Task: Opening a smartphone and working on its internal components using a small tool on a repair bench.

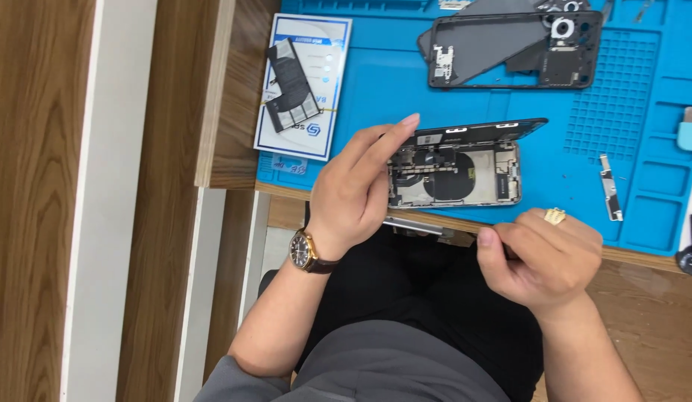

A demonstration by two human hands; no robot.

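An opened phone (pixel 458 175) lies on the blue work mat (pixel 569 179), its screen (pixel 480 131) lifted on edge along the far side and the inner parts showing. My left hand (pixel 357 190), with a wristwatch, holds the phone's left end, forefinger stretched along the raised screen. My right hand (pixel 543 257), with a gold ring, is closed on a slim metal tool (pixel 417 225) whose shaft runs left along the table edge below the phone.
A black phone battery (pixel 290 85) rests on a white and blue box (pixel 305 85) at the mat's left. Another phone frame (pixel 513 48) lies at the back. A small metal bracket (pixel 610 186) and other small parts sit at the right.
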